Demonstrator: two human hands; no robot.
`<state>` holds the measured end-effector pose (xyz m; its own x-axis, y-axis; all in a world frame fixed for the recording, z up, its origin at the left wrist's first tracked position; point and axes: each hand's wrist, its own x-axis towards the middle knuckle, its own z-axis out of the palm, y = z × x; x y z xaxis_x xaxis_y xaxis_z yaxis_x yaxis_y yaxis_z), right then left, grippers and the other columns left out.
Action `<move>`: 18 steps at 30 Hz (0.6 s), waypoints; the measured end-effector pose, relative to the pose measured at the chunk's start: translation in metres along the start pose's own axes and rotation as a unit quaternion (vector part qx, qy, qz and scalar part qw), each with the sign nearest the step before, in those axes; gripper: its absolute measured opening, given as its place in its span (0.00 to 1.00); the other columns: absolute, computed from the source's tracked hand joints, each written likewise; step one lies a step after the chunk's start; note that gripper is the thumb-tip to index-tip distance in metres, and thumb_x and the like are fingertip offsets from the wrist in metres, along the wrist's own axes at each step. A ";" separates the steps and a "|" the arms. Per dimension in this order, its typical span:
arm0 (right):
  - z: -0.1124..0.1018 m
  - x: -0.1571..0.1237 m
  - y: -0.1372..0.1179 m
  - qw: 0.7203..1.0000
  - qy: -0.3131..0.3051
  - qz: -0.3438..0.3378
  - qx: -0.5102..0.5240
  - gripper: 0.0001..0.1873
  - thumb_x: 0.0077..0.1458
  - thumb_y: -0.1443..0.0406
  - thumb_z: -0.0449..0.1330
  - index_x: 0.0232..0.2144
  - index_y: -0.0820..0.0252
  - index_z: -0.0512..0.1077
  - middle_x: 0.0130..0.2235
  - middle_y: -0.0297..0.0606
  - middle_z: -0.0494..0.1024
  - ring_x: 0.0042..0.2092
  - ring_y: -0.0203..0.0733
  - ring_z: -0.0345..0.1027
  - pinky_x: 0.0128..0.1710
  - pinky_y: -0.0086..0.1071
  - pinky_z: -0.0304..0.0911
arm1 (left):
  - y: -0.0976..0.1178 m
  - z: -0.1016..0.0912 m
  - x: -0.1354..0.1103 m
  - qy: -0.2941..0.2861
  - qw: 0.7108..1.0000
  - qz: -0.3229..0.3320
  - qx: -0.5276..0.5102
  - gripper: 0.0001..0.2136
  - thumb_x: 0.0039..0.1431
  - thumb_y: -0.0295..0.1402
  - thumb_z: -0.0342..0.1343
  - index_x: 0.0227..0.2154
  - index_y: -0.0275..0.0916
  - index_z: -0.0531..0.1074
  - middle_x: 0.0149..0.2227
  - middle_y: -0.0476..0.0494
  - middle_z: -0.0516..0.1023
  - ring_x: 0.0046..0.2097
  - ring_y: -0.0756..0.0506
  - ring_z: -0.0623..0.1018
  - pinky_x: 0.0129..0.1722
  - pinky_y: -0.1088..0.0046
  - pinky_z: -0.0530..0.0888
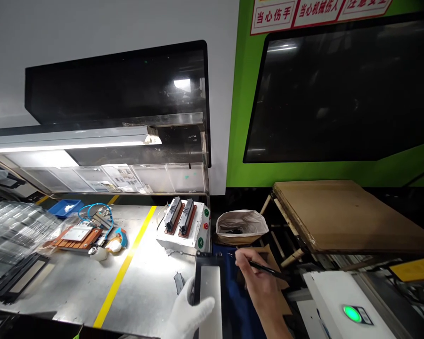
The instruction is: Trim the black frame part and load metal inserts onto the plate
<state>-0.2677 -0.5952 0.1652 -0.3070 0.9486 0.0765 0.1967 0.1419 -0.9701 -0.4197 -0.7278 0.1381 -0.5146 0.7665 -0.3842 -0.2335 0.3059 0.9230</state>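
My left hand [187, 310], in a white glove, grips a long black frame with a pale inner panel [211, 296] by its left side, thumb across the panel. The frame stands out over the right end of the metal bench. My bare right hand [259, 285], just right of the frame, is closed round a slim black pen-like tool [268, 270]; its thin tip points left toward the frame's far end. A small dark part [179, 282] lies on the bench beside my left hand. Beyond it is a white fixture box [176, 242] carrying two black parts [180, 216] on reddish-brown holders.
A yellow stripe [127, 263] crosses the bench. Left of it are a blue tray [65, 208], an orange-brown block [76, 238], a tape dispenser [117, 240] and another black frame [21, 278]. A lined bin [242, 223], cardboard [353, 216] and white machine box [346, 301] stand rightward.
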 end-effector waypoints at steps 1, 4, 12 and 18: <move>-0.006 -0.008 0.004 1.000 -0.004 -0.003 0.010 0.19 0.61 0.48 0.57 0.35 0.56 0.76 0.33 0.37 0.78 0.36 0.44 0.73 0.35 0.31 0.68 | -0.001 -0.001 0.003 0.028 0.999 -0.013 -0.010 0.36 0.38 0.48 0.72 0.49 0.34 0.71 0.46 0.30 0.83 0.49 0.31 0.80 0.48 0.58 0.77; -0.018 -0.039 0.014 0.999 -0.017 -0.017 0.030 0.16 0.60 0.51 0.59 0.35 0.55 0.77 0.40 0.41 0.80 0.38 0.45 0.76 0.36 0.29 0.71 | -0.003 -0.006 0.011 0.068 0.995 -0.045 -0.057 0.39 0.40 0.46 0.72 0.54 0.35 0.66 0.44 0.31 0.83 0.45 0.33 0.82 0.43 0.59 0.79; -0.019 -0.095 0.016 0.984 -0.033 -0.173 -0.019 0.05 0.60 0.66 0.58 0.30 0.55 0.70 0.31 0.37 0.77 0.38 0.42 0.74 0.38 0.30 0.69 | 0.023 0.006 0.011 0.109 0.978 -0.069 -0.164 0.26 0.47 0.37 0.69 0.50 0.39 0.69 0.35 0.42 0.82 0.32 0.41 0.81 0.31 0.62 0.80; -0.006 -0.104 0.034 0.977 0.011 -0.212 -0.020 0.05 0.61 0.67 0.54 0.31 0.54 0.66 0.27 0.33 0.71 0.39 0.41 0.71 0.39 0.31 0.66 | 0.028 0.016 0.008 0.120 0.974 -0.065 -0.180 0.20 0.51 0.33 0.67 0.48 0.39 0.72 0.37 0.42 0.83 0.33 0.43 0.82 0.32 0.64 0.81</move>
<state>-0.2240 -0.6870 0.1251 -0.3483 0.8084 0.4746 0.0933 0.5336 -0.8405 -0.4173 -0.7044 0.1618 -0.6295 0.5677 -0.5305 -0.5609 0.1405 0.8159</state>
